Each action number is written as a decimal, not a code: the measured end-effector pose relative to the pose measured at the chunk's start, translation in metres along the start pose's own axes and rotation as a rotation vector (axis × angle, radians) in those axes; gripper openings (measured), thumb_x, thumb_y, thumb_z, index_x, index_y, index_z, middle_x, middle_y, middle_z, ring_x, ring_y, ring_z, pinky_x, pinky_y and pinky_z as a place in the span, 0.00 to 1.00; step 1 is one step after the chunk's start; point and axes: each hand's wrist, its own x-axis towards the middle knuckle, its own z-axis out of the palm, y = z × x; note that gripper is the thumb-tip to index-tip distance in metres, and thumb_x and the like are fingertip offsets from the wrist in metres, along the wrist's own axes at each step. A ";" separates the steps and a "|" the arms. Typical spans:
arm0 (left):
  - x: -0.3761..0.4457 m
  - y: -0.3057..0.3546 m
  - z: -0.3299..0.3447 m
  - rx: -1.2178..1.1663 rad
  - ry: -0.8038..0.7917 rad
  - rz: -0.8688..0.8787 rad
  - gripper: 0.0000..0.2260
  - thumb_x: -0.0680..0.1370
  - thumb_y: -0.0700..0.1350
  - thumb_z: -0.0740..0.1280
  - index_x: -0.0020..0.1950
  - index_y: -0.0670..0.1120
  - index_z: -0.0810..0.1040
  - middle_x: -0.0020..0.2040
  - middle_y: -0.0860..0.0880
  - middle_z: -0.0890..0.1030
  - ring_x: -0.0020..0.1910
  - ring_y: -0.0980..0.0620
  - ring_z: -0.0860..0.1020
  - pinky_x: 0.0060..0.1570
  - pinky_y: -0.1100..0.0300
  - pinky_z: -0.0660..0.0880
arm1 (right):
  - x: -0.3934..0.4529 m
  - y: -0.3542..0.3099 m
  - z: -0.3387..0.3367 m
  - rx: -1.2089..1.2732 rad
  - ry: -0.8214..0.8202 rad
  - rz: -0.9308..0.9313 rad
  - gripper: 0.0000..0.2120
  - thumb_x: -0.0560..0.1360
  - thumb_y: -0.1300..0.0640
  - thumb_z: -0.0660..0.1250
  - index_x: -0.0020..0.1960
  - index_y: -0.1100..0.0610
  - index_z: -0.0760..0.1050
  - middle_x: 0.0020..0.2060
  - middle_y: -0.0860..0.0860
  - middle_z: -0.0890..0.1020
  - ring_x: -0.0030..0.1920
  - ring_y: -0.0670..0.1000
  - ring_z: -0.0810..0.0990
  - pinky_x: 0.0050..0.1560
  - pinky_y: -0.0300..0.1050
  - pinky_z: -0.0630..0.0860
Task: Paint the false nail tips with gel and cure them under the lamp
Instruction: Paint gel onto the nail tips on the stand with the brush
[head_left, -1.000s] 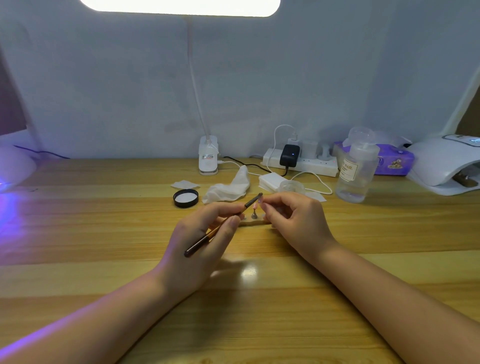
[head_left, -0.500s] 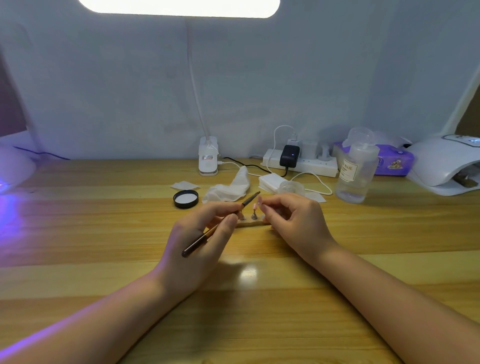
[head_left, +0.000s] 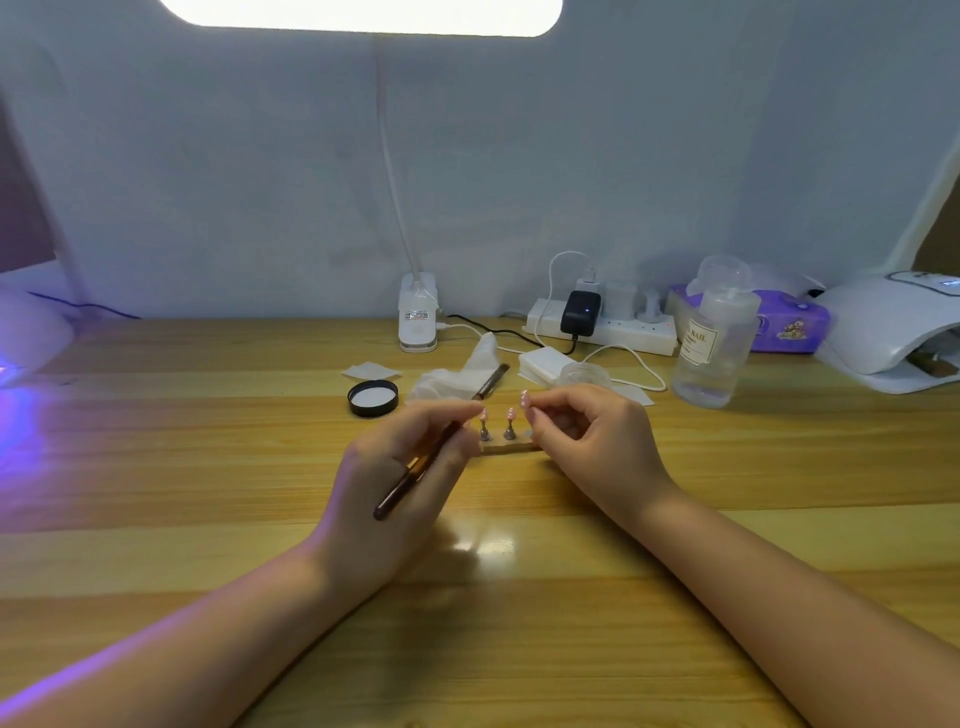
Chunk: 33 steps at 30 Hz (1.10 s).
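My left hand (head_left: 400, 467) grips a thin dark gel brush (head_left: 441, 441), its bristle end pointing up and to the right over the white cloth. My right hand (head_left: 587, 441) pinches a small pink false nail tip (head_left: 523, 400) between thumb and forefinger, a little right of the brush end. Between my hands, two more pink nail tips (head_left: 497, 414) stand on little metal stands on a small base (head_left: 506, 447). A white curing lamp (head_left: 883, 332) sits at the far right of the table; another lamp (head_left: 26, 338) at the far left gives off purple light.
Behind my hands lie a black jar lid (head_left: 373, 397), a crumpled white cloth (head_left: 457, 379), a stack of pads (head_left: 545, 364) and a clear jar (head_left: 584, 374). A pump bottle (head_left: 711, 353), a power strip (head_left: 602, 327) with cables, a purple tissue pack (head_left: 789, 327) and a desk lamp base (head_left: 418, 317) line the back.
The brush end has drawn away from the held nail tip, up and slightly to the left. My right hand has stayed almost still with the tip.
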 end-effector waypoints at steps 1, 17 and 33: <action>0.000 0.000 -0.001 0.016 -0.014 0.006 0.07 0.79 0.45 0.67 0.56 0.50 0.80 0.43 0.57 0.81 0.41 0.58 0.79 0.43 0.66 0.73 | 0.000 0.000 0.000 0.011 0.006 0.012 0.05 0.73 0.63 0.71 0.48 0.58 0.83 0.38 0.49 0.83 0.38 0.46 0.79 0.39 0.35 0.77; -0.001 -0.003 -0.002 0.052 -0.065 -0.009 0.09 0.79 0.44 0.65 0.56 0.44 0.81 0.47 0.52 0.83 0.48 0.52 0.82 0.49 0.59 0.77 | 0.001 0.004 0.000 -0.049 -0.008 -0.056 0.06 0.75 0.63 0.70 0.51 0.59 0.82 0.39 0.52 0.82 0.39 0.49 0.81 0.42 0.45 0.78; 0.000 -0.004 -0.001 0.052 -0.037 -0.038 0.09 0.78 0.43 0.66 0.55 0.43 0.82 0.48 0.50 0.84 0.50 0.51 0.82 0.51 0.56 0.77 | 0.002 0.004 -0.001 -0.098 0.005 -0.062 0.06 0.74 0.64 0.70 0.51 0.60 0.83 0.41 0.54 0.82 0.40 0.51 0.81 0.44 0.46 0.78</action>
